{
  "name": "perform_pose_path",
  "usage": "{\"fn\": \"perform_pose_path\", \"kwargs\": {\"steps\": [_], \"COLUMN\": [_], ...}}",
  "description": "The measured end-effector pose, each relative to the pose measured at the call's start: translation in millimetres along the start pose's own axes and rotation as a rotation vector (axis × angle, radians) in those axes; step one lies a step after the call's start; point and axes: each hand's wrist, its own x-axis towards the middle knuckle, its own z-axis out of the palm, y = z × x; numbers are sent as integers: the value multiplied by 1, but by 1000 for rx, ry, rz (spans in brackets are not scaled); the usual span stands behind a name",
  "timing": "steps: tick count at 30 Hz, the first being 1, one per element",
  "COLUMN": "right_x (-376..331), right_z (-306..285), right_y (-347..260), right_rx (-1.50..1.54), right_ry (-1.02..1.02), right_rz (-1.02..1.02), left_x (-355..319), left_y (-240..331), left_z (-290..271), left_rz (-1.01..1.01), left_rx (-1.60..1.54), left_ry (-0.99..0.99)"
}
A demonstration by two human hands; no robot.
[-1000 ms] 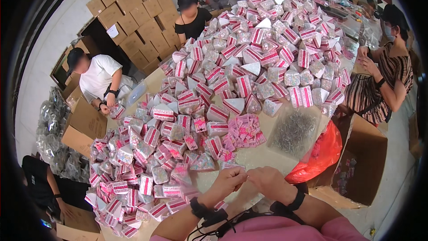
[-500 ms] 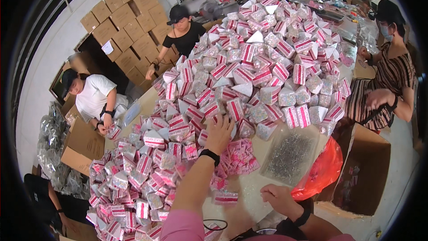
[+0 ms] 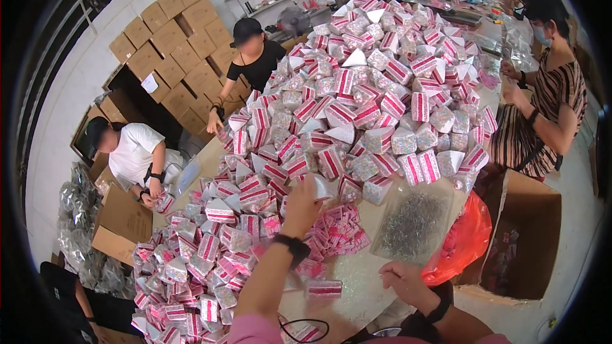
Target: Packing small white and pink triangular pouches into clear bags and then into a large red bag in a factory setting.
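My left hand reaches into the heap of wedge-shaped packs. Its fingers are closed on a cake-slice-shaped pack with a whitish side turned up; the hand covers part of it. Beside that wrist lies a pile of small pink printed packets. A single striped pack rests on the bare tabletop near me. My right hand hovers low over the table's near edge, fingers curled inward. Whatever those fingers hold, if anything, is hidden. The big heap shows white, pink-striped and glittery wedges.
A shallow clear tray of shiny shreds sits right of the packets. Past it are a red plastic bag and an open carton. Several co-workers stand or sit around the table. Stacked cartons line the back wall.
My left hand has gone from spread fingers over the heap to gripping a pack, drawing slightly back toward me. My right hand has barely moved. The right-hand co-worker has raised a lowered hand.
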Motion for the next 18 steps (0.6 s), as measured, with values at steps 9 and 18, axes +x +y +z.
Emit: {"fn": "perform_pose_path", "kwargs": {"steps": [9,18], "right_x": [-6,-30], "right_z": [19,53], "right_y": [-57,-106], "right_rx": [5,-86], "right_ry": [-23,-136], "right_rz": [-172,-438], "left_x": [-141,-176], "left_y": [76,116], "left_z": [-70,-70], "left_rz": [-620,-608], "left_rx": [-2023,-2203], "left_ry": [73,102]}}
